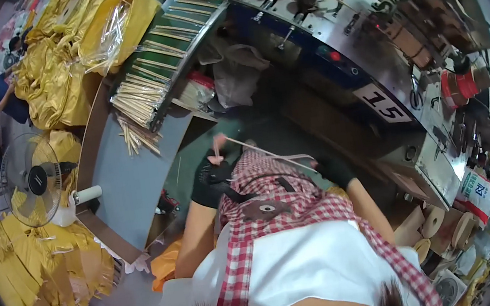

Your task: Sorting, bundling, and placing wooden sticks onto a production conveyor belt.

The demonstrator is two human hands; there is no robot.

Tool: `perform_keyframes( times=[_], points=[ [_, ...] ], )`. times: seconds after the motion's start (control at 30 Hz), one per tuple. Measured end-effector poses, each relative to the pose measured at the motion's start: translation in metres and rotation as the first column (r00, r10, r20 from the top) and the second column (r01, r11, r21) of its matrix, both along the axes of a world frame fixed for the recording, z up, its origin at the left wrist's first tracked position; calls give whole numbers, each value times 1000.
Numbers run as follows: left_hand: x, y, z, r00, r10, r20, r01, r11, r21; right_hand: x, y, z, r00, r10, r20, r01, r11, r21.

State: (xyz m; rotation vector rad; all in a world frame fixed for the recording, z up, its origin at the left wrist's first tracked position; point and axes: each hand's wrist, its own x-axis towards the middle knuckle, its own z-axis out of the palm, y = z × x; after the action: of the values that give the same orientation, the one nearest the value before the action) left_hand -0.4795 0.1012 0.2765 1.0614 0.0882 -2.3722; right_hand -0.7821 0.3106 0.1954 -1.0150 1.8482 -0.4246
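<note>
A thin pale strip [270, 153] stretches between my two hands above my lap; whether it is a stick or a cord cannot be made out. My left hand [213, 167], in a black glove with bare fingertips, is closed at its upper left end. At the lower right end my right hand [330, 168], also black-gloved, appears closed on it, its fingers partly hidden. A pinkish band [295, 157] shows beside the strip near my right hand. Below both hands lies my red-and-white checked apron [274, 189].
Ahead left, thin wooden sticks [141, 89] lie on a green conveyor [155, 56], with more piled on a grey tray [125, 162]. Yellow bags [52, 73] and a fan [37, 180] stand left. A machine bench [358, 26] curves along the right, with red spools [462, 87].
</note>
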Motion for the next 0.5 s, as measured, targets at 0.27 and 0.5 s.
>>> perform_keyframes(
  times=[0.27, 0.5],
  points=[
    [-6, -125, 142, 627, -216, -748, -383, 751, -538, 80, -246, 43, 889, 411, 202, -353, 896, -269],
    [44, -199, 203, 455, -541, -707, -370, 608, -703, 84, -383, -1, 797, 462, 388, -273, 849, -452]
  ],
)
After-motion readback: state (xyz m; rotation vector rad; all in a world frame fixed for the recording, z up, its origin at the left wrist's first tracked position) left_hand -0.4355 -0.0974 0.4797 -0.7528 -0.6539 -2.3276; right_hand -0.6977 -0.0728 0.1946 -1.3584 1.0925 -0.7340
